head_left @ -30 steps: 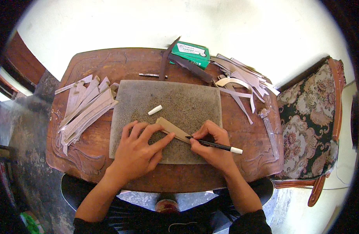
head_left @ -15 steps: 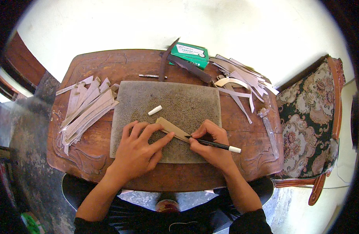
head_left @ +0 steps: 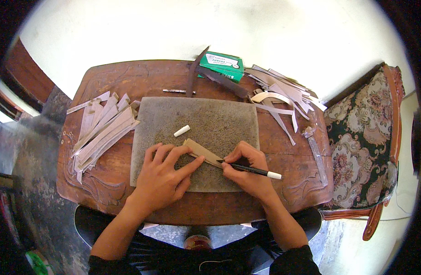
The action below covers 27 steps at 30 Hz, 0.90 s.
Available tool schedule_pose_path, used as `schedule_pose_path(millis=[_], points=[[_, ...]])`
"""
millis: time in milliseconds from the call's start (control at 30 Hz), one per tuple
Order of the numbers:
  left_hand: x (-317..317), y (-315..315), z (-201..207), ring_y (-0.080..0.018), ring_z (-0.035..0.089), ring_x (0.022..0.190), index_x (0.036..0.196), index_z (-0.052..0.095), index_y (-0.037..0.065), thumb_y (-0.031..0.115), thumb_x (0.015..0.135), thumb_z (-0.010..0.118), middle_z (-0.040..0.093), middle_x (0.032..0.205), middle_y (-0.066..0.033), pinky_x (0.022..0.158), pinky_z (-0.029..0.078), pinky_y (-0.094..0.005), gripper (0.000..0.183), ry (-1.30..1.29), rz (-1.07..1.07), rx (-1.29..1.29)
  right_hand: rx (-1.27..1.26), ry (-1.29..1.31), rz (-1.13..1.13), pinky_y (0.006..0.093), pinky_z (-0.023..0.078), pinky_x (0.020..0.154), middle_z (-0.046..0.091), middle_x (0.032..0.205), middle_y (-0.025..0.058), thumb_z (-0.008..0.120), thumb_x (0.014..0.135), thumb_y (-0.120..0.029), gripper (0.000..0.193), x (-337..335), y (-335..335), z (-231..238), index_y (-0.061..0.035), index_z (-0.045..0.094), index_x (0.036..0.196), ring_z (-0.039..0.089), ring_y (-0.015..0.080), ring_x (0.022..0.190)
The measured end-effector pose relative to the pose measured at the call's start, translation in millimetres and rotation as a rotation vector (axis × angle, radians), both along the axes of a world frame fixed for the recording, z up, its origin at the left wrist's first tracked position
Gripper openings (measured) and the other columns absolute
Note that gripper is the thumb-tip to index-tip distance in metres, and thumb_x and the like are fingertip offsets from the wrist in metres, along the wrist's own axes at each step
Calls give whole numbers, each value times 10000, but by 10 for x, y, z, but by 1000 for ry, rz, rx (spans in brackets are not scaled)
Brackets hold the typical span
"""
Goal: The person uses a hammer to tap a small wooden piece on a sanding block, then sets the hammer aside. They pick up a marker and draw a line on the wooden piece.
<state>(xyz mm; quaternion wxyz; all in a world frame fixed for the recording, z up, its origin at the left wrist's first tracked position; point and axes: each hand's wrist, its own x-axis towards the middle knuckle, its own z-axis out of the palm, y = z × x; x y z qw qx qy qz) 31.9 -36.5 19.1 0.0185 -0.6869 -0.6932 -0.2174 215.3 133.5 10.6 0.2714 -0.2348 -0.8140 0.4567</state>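
Note:
My left hand [head_left: 162, 176] holds down a flat tan strip [head_left: 202, 151] with its thumb and index finger; the other fingers are spread over the mat. The strip looks like stiff card or leather and seems to be more than one layer. It slants from upper left to lower right on a grey, pitted mat [head_left: 164, 112]. Pinched in my right hand [head_left: 249, 169] is a black marker [head_left: 251, 169] with a white back end. Its tip meets the right end of the strip, close to my fingertips. A white marker cap [head_left: 182, 130] lies just beyond the strip.
Pale strips pile up on the carved wooden table [head_left: 123, 78] at left [head_left: 107, 133] and back right [head_left: 288, 94]. Behind the mat are a green box [head_left: 223, 66], dark curved pieces [head_left: 224, 82] and a slim pen-like stick [head_left: 179, 91]. A floral chair [head_left: 361, 137] stands at right.

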Motion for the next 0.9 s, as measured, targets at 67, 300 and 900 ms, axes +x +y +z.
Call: schedule_pose_path(millis=[67, 300, 900], points=[[-5, 5, -8, -309, 515, 1163, 1336, 674, 252, 150, 767, 696, 573, 1276, -56, 1056, 375, -491, 578, 6, -1, -3, -18, 3, -10, 315, 480, 609, 624, 755, 87, 798, 732, -73, 212, 9, 7, -11, -29, 596, 781, 608, 183, 667], [5, -1, -17, -307, 517, 1168, 1342, 670, 263, 154, 774, 698, 574, 1282, -58, 1054, 376, -491, 579, 29, 11, 5, -90, 23, -47, 290, 494, 617, 647, 765, 75, 803, 738, -79, 210, 74, -6, 33, -39, 602, 787, 617, 152, 675], [3, 5, -9, -309, 517, 1163, 1335, 676, 247, 128, 769, 692, 578, 1285, -55, 1052, 378, -483, 579, 13, 1, 0, -16, -4, -15, 310, 471, 604, 617, 748, 85, 795, 735, -66, 198, 120, -4, 22, -21, 605, 763, 603, 186, 666]])
